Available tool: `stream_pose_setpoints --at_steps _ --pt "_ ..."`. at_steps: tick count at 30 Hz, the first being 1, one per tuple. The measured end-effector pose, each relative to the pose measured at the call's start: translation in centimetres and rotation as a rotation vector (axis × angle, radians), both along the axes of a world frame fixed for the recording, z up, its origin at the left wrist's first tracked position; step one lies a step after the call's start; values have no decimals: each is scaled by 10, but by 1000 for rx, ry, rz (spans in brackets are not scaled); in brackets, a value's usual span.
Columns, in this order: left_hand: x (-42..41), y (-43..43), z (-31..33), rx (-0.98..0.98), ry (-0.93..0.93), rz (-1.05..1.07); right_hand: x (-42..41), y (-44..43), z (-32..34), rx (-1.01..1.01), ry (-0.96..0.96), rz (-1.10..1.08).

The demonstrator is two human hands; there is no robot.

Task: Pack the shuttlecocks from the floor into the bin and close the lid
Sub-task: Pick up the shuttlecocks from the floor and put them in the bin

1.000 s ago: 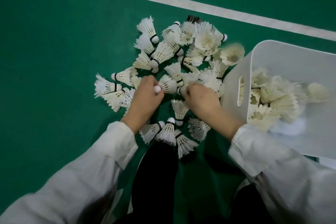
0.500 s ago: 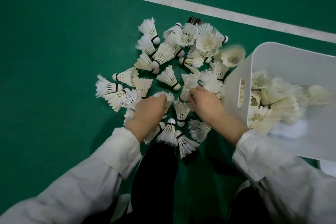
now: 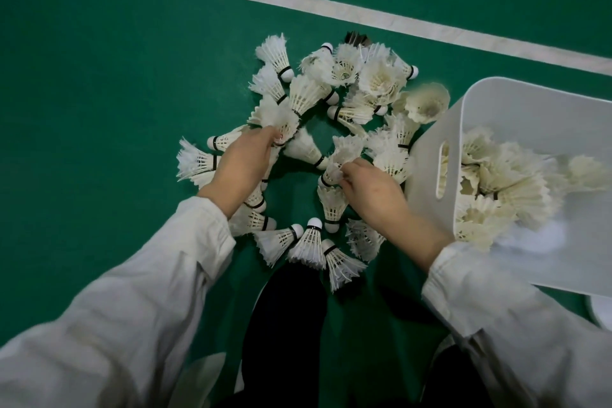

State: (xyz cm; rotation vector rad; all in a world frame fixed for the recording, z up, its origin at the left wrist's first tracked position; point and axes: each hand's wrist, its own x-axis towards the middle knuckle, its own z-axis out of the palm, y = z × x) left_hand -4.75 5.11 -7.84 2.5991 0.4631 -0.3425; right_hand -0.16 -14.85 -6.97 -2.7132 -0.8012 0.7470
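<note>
1. Head view: the shuttlecocks (image 3: 347, 86) are spread in a loose heap on the green floor (image 3: 99, 93), just left of the white bin (image 3: 427, 199). Many more are already lying inside the bin.
2. The left hand (image 3: 243, 159) is laid on the left part of the heap. Its fingers are curled onto the feathers of one shuttlecock (image 3: 280, 119). Whether more are held under the palm cannot be told.
3. The right hand (image 3: 371, 187) is placed in the middle of the heap, near the bin wall. The feathers of another shuttlecock (image 3: 344, 151) are pinched between its fingertips.
4. The step in hand is judged to be gathering, with perhaps half of the packing done. No lid is seen on the bin.
5. The feathers should be held lightly, or better the cork end should be taken, so that the skirts are not crushed.
6. Each handful should be lifted straight up, because feathers catch on each other and neighbours can be dragged along.
7. The load should be carried over the rim and released toward the emptier far side, since the near side is already piled high.
</note>
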Motion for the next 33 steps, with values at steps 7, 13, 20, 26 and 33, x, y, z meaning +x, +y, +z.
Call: stream_pose_setpoints --at_steps 7,13,20,26,33 --pt "-6 0 -4 -34 129 -87 2 1 0 13 21 -4" --pt "-6 -1 12 -55 56 -36 6 2 17 75 -23 3" --pt "0 -18 82 -115 -179 3 32 -21 88 224 -138 159" --pt "25 -67 151 -216 -344 -80 55 -87 163 257 -305 253" --pt "57 -145 178 -333 -435 -206 38 -187 154 222 -318 -14"
